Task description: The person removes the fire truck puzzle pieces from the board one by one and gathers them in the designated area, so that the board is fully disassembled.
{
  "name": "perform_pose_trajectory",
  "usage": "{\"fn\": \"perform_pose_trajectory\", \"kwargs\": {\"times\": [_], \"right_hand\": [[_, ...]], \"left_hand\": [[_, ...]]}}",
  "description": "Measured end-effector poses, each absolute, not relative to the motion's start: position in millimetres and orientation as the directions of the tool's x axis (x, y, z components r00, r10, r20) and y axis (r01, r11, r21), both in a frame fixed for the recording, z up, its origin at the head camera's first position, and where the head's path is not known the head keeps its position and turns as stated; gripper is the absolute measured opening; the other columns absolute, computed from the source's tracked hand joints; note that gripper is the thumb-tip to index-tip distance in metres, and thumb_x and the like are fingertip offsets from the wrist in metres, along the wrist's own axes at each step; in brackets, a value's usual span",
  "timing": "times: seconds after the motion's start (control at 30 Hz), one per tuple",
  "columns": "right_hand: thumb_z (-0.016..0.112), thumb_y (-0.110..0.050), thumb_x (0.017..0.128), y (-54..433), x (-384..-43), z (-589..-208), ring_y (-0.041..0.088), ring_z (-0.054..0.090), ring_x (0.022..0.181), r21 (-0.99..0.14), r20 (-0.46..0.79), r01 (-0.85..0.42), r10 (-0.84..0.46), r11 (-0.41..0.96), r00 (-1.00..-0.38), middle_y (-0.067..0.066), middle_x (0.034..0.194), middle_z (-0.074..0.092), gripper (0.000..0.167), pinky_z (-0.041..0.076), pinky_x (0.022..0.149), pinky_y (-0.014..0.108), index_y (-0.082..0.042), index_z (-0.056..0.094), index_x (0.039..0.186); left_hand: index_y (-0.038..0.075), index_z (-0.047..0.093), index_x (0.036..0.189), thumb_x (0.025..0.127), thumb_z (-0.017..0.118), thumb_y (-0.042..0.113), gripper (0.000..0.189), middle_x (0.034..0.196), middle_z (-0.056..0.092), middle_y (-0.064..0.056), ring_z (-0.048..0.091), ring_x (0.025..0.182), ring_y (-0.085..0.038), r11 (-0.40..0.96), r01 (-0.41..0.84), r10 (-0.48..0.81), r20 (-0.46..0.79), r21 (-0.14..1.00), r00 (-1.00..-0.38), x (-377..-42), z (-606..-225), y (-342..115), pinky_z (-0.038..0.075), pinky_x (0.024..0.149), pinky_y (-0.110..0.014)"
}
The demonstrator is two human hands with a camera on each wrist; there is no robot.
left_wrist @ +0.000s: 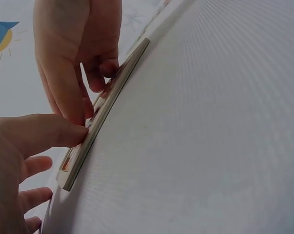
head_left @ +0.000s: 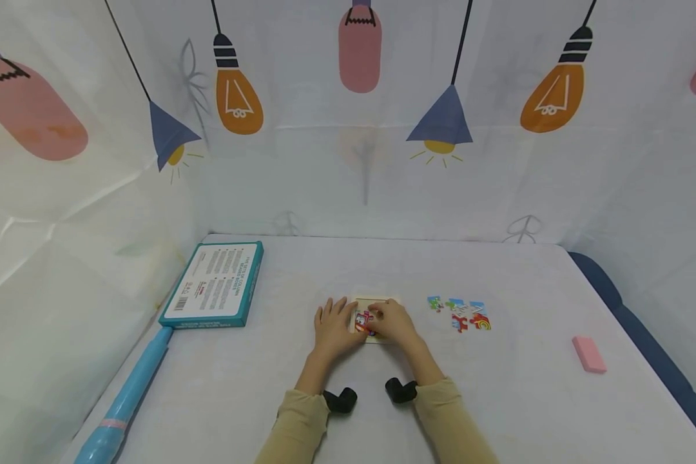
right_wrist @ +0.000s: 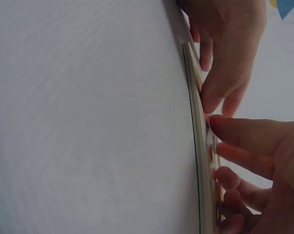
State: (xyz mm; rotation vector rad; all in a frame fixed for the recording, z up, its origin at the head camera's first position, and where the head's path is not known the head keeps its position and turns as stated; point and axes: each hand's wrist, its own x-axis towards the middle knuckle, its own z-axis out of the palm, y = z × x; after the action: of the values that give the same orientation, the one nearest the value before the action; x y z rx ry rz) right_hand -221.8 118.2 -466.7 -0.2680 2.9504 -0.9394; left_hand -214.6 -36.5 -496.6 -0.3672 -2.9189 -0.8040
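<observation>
A small wooden jigsaw board [head_left: 372, 339] with a colourful picture partly fitted in it lies flat on the white table. My left hand [head_left: 333, 327] is at its left side, fingers spread and fairly straight, the thumb touching the picture. Over the board's right part is my right hand [head_left: 396, 324], its fingers bent and fingertips down on the picture. In the right wrist view, both thumbs meet near the board's edge [right_wrist: 198, 131]. Whether a piece lies between the right fingertips is hidden. Several loose jigsaw pieces [head_left: 479, 316] lie right of the board.
A teal-edged box [head_left: 214, 283] stands at the back left, with a light blue tube-like object [head_left: 130, 380] in front of it. Toward the right edge lies a pink block [head_left: 588, 354]. A dark blue chair [head_left: 644, 328] shows beyond that edge. Printed white sheets [head_left: 325, 180] hang behind.
</observation>
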Motion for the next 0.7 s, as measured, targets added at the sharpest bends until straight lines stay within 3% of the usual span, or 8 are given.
{"fn": "perform_pose_trajectory", "kwargs": {"times": [0.2, 0.4, 0.57, 0.7], "right_hand": [[0.076, -0.015, 0.071, 115, -223, -469, 0.022, 0.049, 0.076, -0.569, 0.025, -0.16, -0.177, 0.807, -0.984, 0.008, 0.084, 0.053, 0.027, 0.041, 0.066, 0.036, -0.008, 0.062, 0.093], [0.073, -0.004, 0.072, 115, -224, -470, 0.016, 0.056, 0.072, -0.71, 0.005, -0.114, -0.158, 0.695, -0.987, 0.003, 0.081, 0.061, 0.026, 0.044, 0.062, 0.03, -0.009, 0.056, 0.091], [0.069, -0.004, 0.078, 122, -223, -469, 0.013, 0.057, 0.066, -0.835, -0.026, -0.038, -0.109, 0.548, -0.994, 0.004, 0.079, 0.065, 0.02, 0.047, 0.057, 0.026, -0.009, 0.06, 0.095], [0.065, -0.005, 0.082, 132, -222, -467, 0.014, 0.058, 0.07, -0.896, -0.045, 0.022, -0.04, 0.443, -0.998, 0.006, 0.082, 0.064, 0.017, 0.046, 0.06, 0.024, -0.008, 0.061, 0.098]], "left_hand": [[0.016, 0.05, 0.132, 0.068, 0.069, 0.041, 0.071, 0.136, 0.047, -0.012, 0.03, 0.131, -0.04, 0.821, 0.252, 0.199, 0.158, 0.512, -0.967, -214, -498, -37, 0.019, 0.104, -0.058], [0.015, 0.051, 0.131, 0.067, 0.07, 0.042, 0.072, 0.136, 0.047, -0.012, 0.03, 0.132, -0.039, 0.813, 0.252, 0.198, 0.157, 0.525, -0.967, -214, -498, -37, 0.019, 0.105, -0.057], [0.015, 0.052, 0.13, 0.066, 0.071, 0.041, 0.072, 0.136, 0.047, -0.012, 0.03, 0.131, -0.039, 0.814, 0.251, 0.199, 0.155, 0.524, -0.968, -214, -497, -37, 0.018, 0.105, -0.057], [0.016, 0.051, 0.131, 0.065, 0.071, 0.041, 0.073, 0.136, 0.047, -0.011, 0.029, 0.132, -0.039, 0.818, 0.243, 0.194, 0.148, 0.521, -0.97, -215, -498, -37, 0.017, 0.106, -0.056]]}}
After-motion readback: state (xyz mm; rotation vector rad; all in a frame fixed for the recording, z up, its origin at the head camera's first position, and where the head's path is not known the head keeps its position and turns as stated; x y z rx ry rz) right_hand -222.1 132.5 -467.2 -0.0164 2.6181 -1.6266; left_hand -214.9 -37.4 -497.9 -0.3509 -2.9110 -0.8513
